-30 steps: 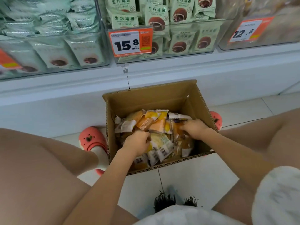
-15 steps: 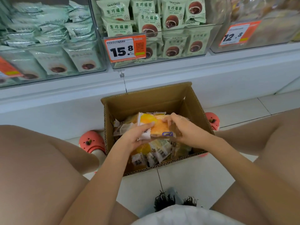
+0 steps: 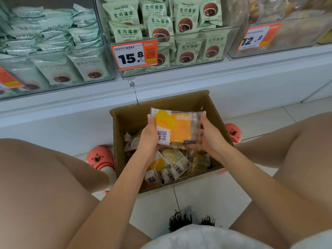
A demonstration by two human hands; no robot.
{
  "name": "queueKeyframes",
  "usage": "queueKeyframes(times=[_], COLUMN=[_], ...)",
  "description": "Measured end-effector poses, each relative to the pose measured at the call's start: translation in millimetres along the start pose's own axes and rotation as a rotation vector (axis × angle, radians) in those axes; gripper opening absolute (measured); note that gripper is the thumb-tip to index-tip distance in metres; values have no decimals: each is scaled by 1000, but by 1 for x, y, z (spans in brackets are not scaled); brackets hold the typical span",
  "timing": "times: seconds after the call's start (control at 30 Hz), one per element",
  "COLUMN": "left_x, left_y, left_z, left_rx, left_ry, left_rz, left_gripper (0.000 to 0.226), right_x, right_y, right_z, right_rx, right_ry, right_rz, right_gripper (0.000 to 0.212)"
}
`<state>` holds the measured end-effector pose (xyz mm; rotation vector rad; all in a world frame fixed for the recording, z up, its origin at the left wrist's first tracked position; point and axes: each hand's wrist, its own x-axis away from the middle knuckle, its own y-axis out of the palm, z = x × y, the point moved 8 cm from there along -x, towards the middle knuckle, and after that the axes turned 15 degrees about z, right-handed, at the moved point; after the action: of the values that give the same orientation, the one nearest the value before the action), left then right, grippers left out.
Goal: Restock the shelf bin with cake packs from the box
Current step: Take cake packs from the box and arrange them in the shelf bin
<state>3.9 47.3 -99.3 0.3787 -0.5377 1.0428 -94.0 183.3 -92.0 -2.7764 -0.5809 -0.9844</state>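
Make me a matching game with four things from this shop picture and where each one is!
Things:
1. orange cake pack
2. cardboard box
3. 15.8 price tag
4. pink shoe

Places:
A. on the front of a clear shelf bin
B. held between the left hand and right hand
C. on the floor left of the box
D. on the floor tiles below the shelf, open, with packs inside

Pairs: 1-B, 2-D, 3-A, 4-C
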Motion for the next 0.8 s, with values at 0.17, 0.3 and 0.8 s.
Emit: queueKeyframes(times=[0.17, 0.3, 0.8], left_x=[-6, -6, -9], left_y=[0, -2, 3], left_z=[-11, -15, -6], left_rx=[189, 295, 575], left_ry=[-71, -99, -257], left_rz=[49, 75, -188], left_gripper=[49, 46, 82], right_x=[11, 3, 1], right_y=[-3, -8, -23], right_z=[9, -13, -58], right_rx=[145, 242, -163], right_ry=[-297, -555, -549], right_rz=[257, 362, 297], right_gripper=[42, 40, 20])
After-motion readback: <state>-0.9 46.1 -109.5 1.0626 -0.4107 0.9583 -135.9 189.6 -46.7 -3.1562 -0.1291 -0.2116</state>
